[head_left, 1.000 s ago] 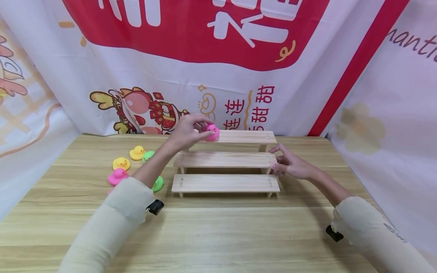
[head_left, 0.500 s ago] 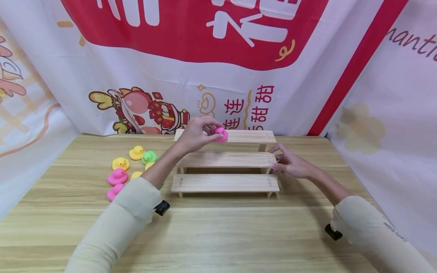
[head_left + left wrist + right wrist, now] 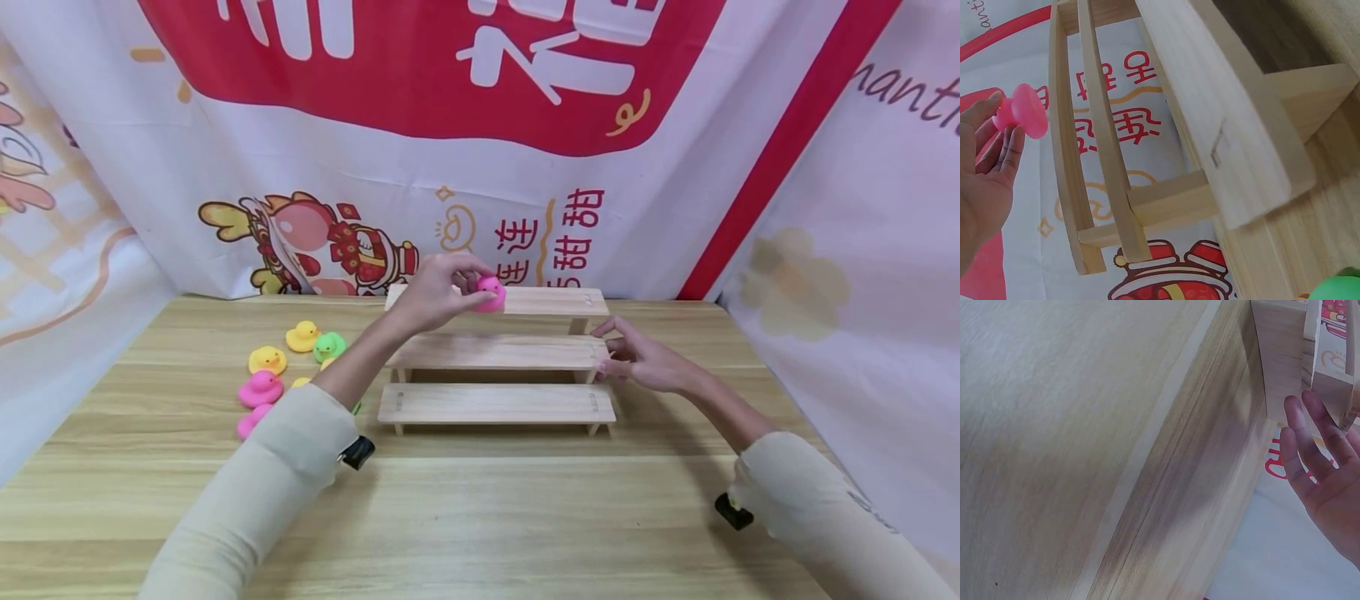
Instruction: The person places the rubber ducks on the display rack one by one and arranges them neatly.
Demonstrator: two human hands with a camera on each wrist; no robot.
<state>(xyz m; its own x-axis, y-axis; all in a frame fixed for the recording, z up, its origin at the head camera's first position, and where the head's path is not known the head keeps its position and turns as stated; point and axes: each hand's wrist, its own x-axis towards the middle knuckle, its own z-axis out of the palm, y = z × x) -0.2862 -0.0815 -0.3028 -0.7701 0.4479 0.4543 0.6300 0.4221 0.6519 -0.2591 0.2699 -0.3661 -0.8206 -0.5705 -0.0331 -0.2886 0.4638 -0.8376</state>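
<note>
In the head view, my left hand (image 3: 442, 296) pinches a pink rubber duck (image 3: 491, 294) between thumb and fingers, overlapping the top tier of a three-tier wooden display stand (image 3: 495, 403). The left wrist view has this duck (image 3: 1025, 111) at my fingertips, beside the top board and apart from it. My right hand (image 3: 648, 360) holds the right end of the stand's middle tier, thumb toward the front and index finger behind. Seen from the right wrist, several fingers (image 3: 1313, 447) of that hand extend beside the stand's end piece (image 3: 1332, 390).
Left of the stand, yellow ducks (image 3: 267, 360), pink ducks (image 3: 261, 388) and a green duck (image 3: 329, 347) lie on the wooden table (image 3: 480, 525). My left forearm hides some of them. A printed cloth (image 3: 360, 150) hangs right behind the stand.
My left hand has moved right along the top tier with the pink duck, mostly in the first half second. More ducks show beside the forearm. The right hand stays put.
</note>
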